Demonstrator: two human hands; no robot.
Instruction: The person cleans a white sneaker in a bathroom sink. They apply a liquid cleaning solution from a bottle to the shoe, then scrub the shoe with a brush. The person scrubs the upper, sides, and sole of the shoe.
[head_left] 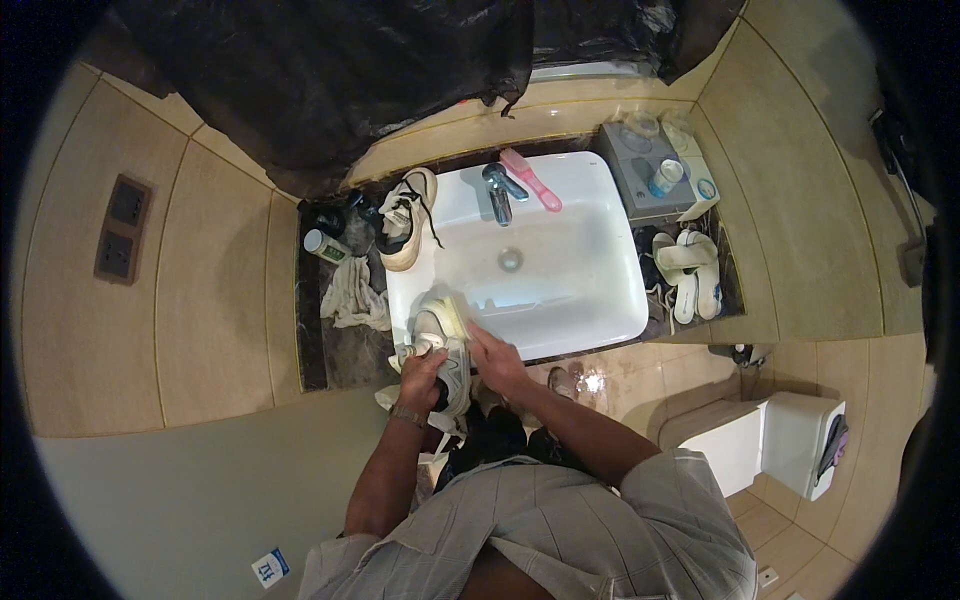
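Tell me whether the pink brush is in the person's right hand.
No, the pink brush lies at the back of the white sink beside the faucet, well away from the right hand.

The view is taken from the wearer's head by a wide fisheye camera, which is faced steeply downward. The sink [580,255] is framed near the centre, at middle range; the shirt [560,520] is seen closest, at the lower edge. A side wall [215,250] is covered at the left. Straight edges are bent toward the dark rim.
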